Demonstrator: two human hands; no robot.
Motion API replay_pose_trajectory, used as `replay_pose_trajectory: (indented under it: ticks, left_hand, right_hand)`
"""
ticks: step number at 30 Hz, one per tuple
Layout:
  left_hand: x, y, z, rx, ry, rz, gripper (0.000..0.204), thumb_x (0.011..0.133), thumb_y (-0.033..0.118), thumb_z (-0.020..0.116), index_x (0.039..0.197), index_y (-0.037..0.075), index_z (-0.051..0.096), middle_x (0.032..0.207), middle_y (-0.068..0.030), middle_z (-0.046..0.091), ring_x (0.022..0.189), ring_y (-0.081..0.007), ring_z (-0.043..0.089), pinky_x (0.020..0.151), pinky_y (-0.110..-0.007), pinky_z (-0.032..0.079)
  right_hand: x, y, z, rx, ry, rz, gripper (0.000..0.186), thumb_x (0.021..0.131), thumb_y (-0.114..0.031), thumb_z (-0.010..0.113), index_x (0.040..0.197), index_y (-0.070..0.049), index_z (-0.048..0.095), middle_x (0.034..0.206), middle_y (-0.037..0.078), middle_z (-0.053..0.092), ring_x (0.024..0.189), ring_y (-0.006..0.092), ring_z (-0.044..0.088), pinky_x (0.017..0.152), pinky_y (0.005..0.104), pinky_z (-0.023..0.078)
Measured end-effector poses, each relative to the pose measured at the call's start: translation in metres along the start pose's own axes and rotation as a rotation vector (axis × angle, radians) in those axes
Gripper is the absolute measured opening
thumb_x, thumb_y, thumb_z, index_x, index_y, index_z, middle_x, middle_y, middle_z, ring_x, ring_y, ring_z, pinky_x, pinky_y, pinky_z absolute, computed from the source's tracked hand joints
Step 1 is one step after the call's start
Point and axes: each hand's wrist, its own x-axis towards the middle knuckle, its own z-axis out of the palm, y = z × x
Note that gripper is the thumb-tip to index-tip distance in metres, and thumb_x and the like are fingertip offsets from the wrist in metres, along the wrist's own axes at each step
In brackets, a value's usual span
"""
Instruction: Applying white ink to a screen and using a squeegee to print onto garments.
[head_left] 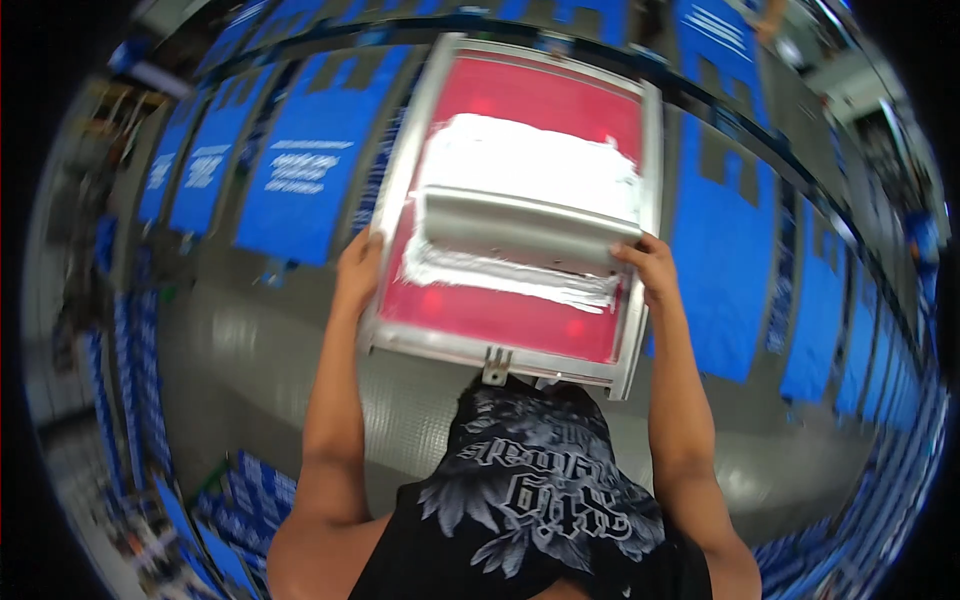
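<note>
Through my head feed I see the left hand (360, 265) first, fingers curled closed around the left edge of an aluminium screen-printing frame (400, 190), below that edge's middle. The frame sits straight ahead of the wearer's body, between both hands, tilted slightly. Inside it I have red-pink mesh (460, 318) with a broad smear of white ink (530, 160) towards the top edge and a thinner streak nearer the bottom edge. A silver squeegee (525, 228) lies across the mesh between the two, almost from left edge to right. A metal bracket (496, 366) juts from the bottom edge. The right hand (652, 268) closes on the right edge, its thumb reaching inward over the squeegee's right end; I can't tell whether it presses there.

On the far left, blue printed sheets (290, 215) blur and bend towards the rim. I can't make out the left fingertips, tucked behind the frame. The black patterned shirt (555, 485) runs off at the bottom. The right fingers' undersides are hidden too, and blue sheets on the right smear into the dark border.
</note>
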Motion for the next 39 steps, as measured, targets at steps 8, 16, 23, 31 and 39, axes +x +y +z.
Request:
replay_pose_trajectory:
  ticks: [8, 16, 23, 31, 39]
  left_hand:
    - [0.026, -0.1, 0.091, 0.014, -0.128, 0.181, 0.051, 0.094, 0.034, 0.05, 0.13, -0.001, 0.046, 0.119, -0.0173, 0.058, 0.112, -0.0219, 0.053, 0.094, -0.03, 0.04]
    - [0.035, -0.128, 0.138, -0.054, -0.161, 0.056, 0.049, 0.094, 0.033, 0.051, 0.127, -0.002, 0.048, 0.122, -0.0188, 0.056, 0.114, -0.0234, 0.052, 0.095, -0.031, 0.039]
    - [0.04, -0.101, 0.15, 0.199, -0.141, 0.06, 0.054, 0.092, 0.038, 0.052, 0.126, -0.004, 0.048, 0.12, -0.0204, 0.057, 0.112, -0.024, 0.053, 0.095, -0.031, 0.039]
    - [0.054, -0.119, 0.168, -0.092, -0.07, -0.032, 0.054, 0.091, 0.037, 0.055, 0.129, -0.001, 0.048, 0.116, -0.0145, 0.059, 0.104, -0.0161, 0.054, 0.089, -0.026, 0.04]
    - [0.043, -0.12, 0.171, 0.011, -0.086, 0.032, 0.049, 0.092, 0.038, 0.053, 0.127, 0.004, 0.051, 0.116, -0.0132, 0.061, 0.105, -0.0168, 0.055, 0.09, -0.028, 0.041]
  right_hand:
    - [0.007, 0.094, -0.042, -0.038, 0.137, -0.015, 0.031, 0.064, -0.008, 0.072, 0.094, 0.001, 0.067, 0.082, 0.006, 0.065, 0.076, 0.0135, 0.058, 0.072, 0.0253, 0.043]
    - [0.035, 0.134, -0.079, -0.048, 0.131, 0.027, 0.03, 0.064, -0.006, 0.073, 0.093, 0.001, 0.067, 0.08, 0.006, 0.064, 0.075, 0.0127, 0.057, 0.073, 0.0254, 0.042]
    - [0.071, 0.13, -0.103, -0.17, 0.09, 0.103, 0.045, 0.065, -0.011, 0.074, 0.106, 0.003, 0.063, 0.097, 0.012, 0.066, 0.089, 0.0196, 0.061, 0.08, 0.0311, 0.046]
    - [0.079, 0.158, -0.112, -0.078, 0.043, -0.053, 0.036, 0.068, -0.014, 0.077, 0.1, 0.0, 0.067, 0.091, 0.008, 0.066, 0.088, 0.0153, 0.059, 0.081, 0.0271, 0.042]
    - [0.069, 0.156, -0.111, -0.095, 0.034, -0.028, 0.037, 0.068, -0.015, 0.078, 0.1, 0.0, 0.066, 0.089, 0.007, 0.066, 0.085, 0.0146, 0.058, 0.08, 0.0271, 0.043]
